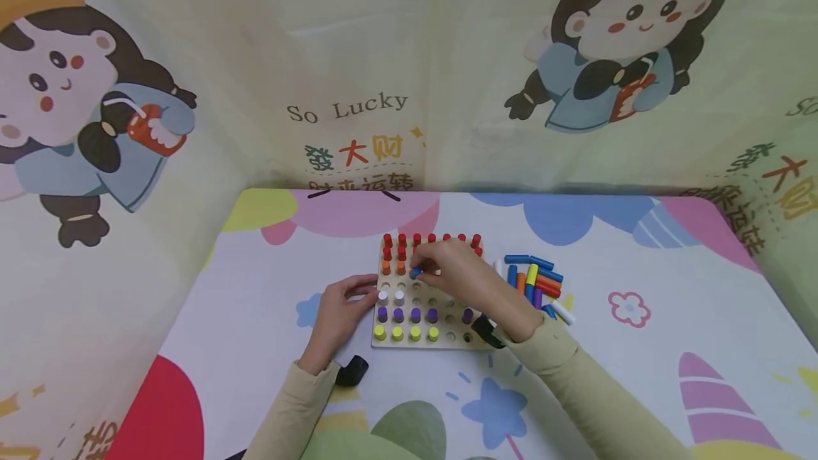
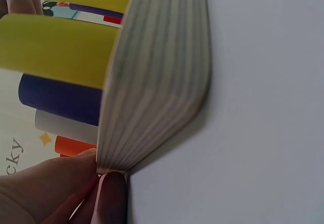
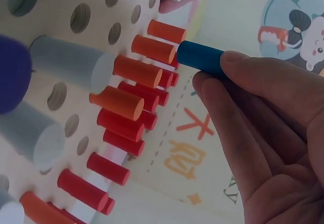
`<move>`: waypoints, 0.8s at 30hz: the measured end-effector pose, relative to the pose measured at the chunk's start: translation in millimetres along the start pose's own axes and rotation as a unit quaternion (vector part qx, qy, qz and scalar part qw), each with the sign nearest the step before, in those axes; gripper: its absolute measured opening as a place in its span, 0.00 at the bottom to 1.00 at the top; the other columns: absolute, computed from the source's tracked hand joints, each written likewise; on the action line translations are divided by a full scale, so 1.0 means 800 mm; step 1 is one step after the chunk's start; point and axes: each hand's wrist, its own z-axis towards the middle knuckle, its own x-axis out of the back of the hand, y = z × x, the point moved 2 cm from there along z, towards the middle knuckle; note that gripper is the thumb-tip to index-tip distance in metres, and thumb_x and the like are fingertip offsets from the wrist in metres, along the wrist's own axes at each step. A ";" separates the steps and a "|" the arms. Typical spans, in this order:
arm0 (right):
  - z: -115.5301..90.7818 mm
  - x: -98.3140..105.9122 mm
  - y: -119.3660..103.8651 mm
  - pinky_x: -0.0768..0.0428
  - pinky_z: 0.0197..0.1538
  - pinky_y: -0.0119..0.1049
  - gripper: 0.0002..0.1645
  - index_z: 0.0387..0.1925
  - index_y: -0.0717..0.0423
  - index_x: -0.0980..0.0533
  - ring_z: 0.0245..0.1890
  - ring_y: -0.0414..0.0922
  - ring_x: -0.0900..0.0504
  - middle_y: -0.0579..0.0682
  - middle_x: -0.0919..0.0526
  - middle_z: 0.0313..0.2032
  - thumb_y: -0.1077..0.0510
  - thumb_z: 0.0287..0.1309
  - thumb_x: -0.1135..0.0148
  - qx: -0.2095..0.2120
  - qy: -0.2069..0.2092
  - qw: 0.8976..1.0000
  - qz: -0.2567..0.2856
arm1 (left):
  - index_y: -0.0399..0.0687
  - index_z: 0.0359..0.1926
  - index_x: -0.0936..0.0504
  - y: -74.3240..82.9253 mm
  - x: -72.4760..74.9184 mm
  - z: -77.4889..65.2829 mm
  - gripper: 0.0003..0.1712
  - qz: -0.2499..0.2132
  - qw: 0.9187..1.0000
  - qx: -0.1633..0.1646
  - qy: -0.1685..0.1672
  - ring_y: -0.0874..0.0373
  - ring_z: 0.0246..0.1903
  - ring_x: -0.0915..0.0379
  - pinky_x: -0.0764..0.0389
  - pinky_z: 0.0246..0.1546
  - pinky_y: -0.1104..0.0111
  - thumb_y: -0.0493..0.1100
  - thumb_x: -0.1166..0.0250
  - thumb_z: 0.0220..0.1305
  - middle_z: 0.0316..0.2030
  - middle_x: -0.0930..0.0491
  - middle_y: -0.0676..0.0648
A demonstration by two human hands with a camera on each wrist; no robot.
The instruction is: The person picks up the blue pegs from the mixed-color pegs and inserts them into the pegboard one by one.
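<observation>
A wooden pegboard (image 1: 442, 339) lies on the table with rows of upright pegs: red (image 1: 387, 240) at the far side, then orange (image 1: 386, 267), white (image 1: 400, 297), purple (image 1: 399, 315) and yellow (image 1: 397, 333) nearest the person. The left hand (image 1: 339, 311) grips the board's left edge, thumb on the upper side, as the left wrist view shows. Between thumb and fingertips, my right hand (image 1: 460, 272) pinches a blue peg (image 3: 200, 58). The peg is above the board, near the orange row. Part of the board's right side is hidden behind this hand and forearm.
Right of the board lies a loose pile of pegs, with blue (image 1: 517, 259), yellow (image 1: 532, 274), orange and white (image 1: 564, 312) among them. The tablecloth (image 1: 255, 289) has printed shapes. A patterned curtain (image 1: 358, 34) hangs behind the table's far edge.
</observation>
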 end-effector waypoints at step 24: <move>0.023 -0.017 -0.016 0.16 0.48 0.33 0.08 0.39 0.54 0.17 0.38 0.40 0.16 0.46 0.14 0.36 0.62 0.56 0.28 0.018 -0.031 0.999 -0.001 | 0.47 0.53 0.15 -0.001 0.003 0.003 0.16 0.003 1.000 -0.019 -0.003 0.54 0.48 0.18 0.20 0.50 0.62 0.42 0.31 0.64 0.43 0.13 0.46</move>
